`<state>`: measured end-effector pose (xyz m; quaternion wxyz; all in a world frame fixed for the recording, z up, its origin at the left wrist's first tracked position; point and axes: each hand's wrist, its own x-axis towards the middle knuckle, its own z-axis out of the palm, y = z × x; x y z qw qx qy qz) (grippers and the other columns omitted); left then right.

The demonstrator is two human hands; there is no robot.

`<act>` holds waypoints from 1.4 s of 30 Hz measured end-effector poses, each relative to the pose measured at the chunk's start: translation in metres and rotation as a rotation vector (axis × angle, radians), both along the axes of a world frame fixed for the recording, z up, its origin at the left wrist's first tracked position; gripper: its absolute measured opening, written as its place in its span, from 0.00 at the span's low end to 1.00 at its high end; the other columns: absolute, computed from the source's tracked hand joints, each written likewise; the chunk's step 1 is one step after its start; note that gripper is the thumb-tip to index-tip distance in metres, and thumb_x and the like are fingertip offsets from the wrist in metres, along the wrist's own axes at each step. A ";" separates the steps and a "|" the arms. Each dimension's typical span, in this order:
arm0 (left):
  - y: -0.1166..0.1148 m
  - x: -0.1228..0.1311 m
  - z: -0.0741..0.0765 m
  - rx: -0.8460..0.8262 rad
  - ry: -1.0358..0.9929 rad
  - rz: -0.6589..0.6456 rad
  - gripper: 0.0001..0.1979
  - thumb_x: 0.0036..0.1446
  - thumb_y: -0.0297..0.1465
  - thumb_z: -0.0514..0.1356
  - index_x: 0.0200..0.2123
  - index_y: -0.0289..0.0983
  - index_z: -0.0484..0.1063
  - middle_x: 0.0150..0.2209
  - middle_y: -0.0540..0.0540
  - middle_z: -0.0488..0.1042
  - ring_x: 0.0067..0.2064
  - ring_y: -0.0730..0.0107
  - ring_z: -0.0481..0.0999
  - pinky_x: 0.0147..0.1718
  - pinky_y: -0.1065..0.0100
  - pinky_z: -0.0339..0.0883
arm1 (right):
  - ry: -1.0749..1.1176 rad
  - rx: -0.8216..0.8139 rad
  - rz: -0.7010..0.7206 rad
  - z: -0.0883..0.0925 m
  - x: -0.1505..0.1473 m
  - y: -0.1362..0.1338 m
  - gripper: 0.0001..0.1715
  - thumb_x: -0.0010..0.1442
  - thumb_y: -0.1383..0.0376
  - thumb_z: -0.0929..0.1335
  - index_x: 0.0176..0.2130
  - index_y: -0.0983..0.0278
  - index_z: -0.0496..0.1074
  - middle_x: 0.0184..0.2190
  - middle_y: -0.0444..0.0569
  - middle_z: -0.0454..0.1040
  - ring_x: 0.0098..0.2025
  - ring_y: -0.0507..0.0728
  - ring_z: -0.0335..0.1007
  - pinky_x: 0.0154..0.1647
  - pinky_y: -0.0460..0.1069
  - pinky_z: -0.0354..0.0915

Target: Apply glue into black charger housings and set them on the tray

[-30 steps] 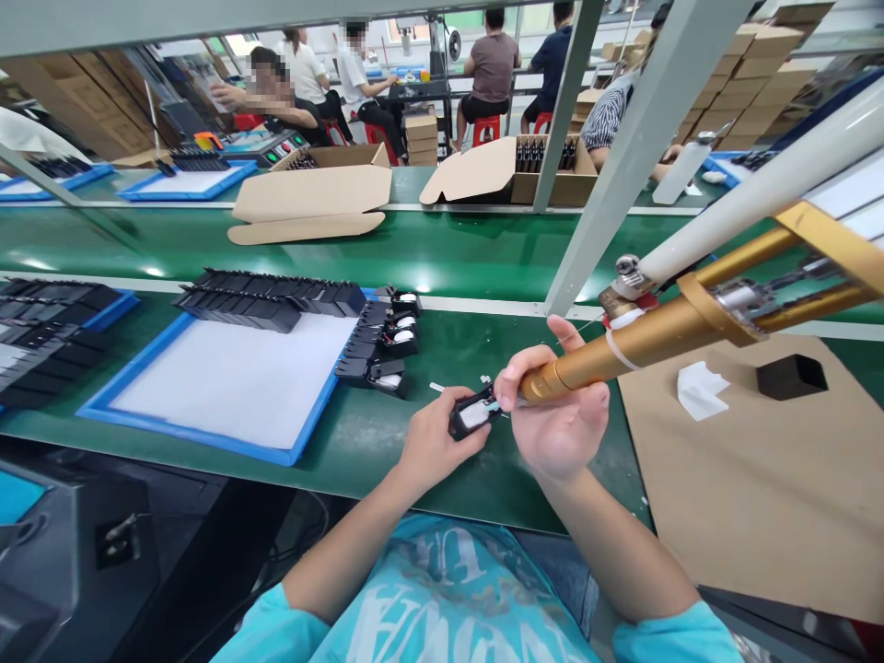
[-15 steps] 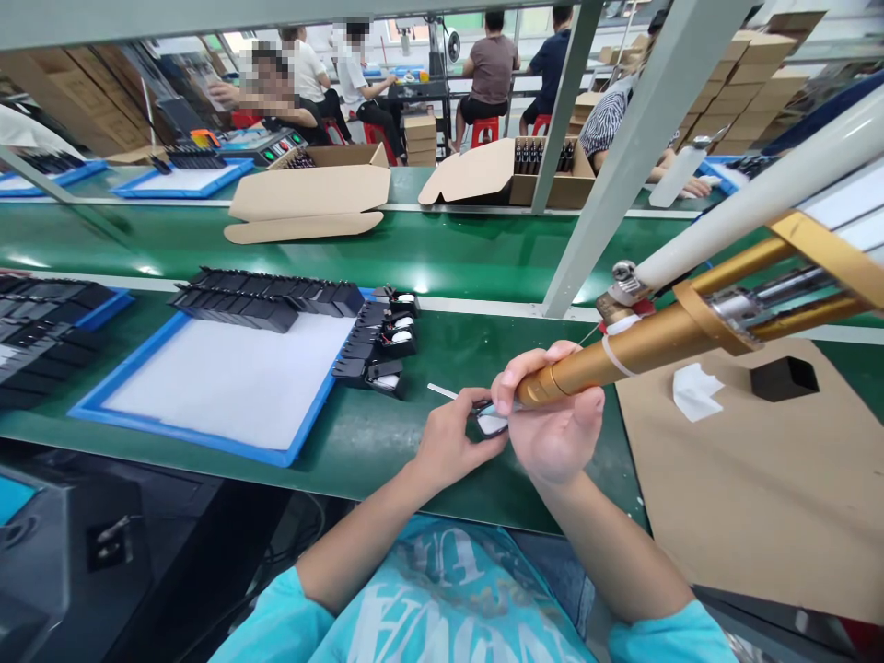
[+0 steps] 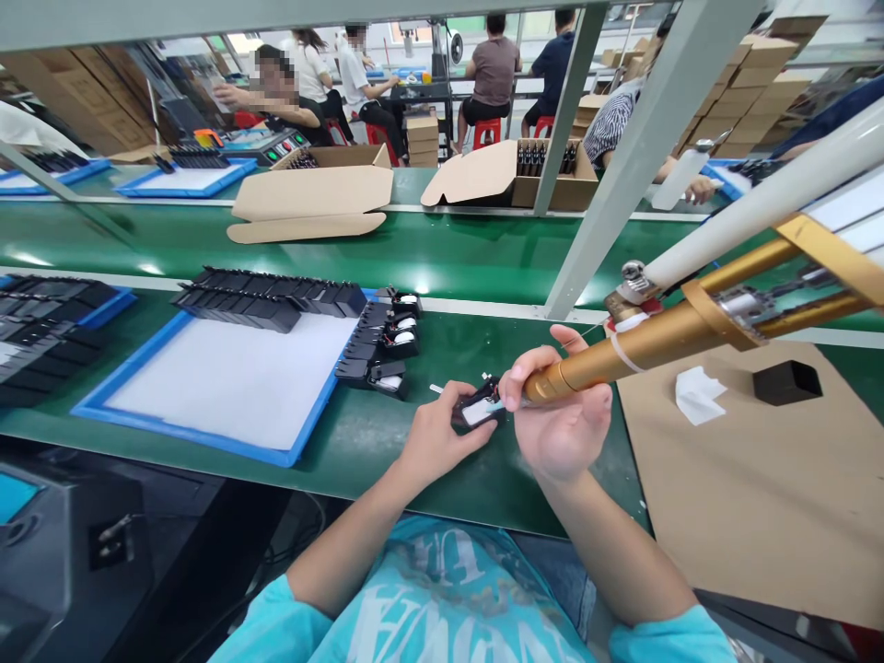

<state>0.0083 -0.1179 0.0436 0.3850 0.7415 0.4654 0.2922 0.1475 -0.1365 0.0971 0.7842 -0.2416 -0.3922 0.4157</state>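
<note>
My left hand [image 3: 438,433] grips a small black housing [image 3: 475,405] by its sides, thumb along the near edge. Inside the housing lies a white rectangular part, with small wires or parts at its far end. My right hand [image 3: 552,414] is closed around the lower end of a gold cylindrical tool [image 3: 600,362], which slants down from the upper right. A pale bluish tip at the tool's end reaches the right end of the housing; my fingers partly hide the contact. Similar black housings [image 3: 383,345] with white parts stand in a row to the left.
A blue-rimmed tray [image 3: 200,433] holds black boxes along its far side. On the right, a cardboard sheet [image 3: 752,479] carries crumpled white paper [image 3: 699,396] and a black box [image 3: 787,382]. A slanted metal post [image 3: 622,175] rises ahead. Co-workers sit beyond the green belt.
My left hand has shifted slightly left and down with the housing, so more of its inside shows. My right hand and the gold tool have moved slightly right.
</note>
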 end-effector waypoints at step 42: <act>-0.015 -0.042 -0.021 0.227 0.212 -0.229 0.21 0.67 0.35 0.53 0.62 0.40 0.63 0.47 0.43 0.75 0.47 0.63 0.72 0.47 0.61 0.68 | 0.007 -0.001 0.003 -0.002 0.003 0.002 0.24 0.62 0.46 0.61 0.50 0.56 0.65 0.30 0.42 0.73 0.21 0.52 0.62 0.26 0.51 0.59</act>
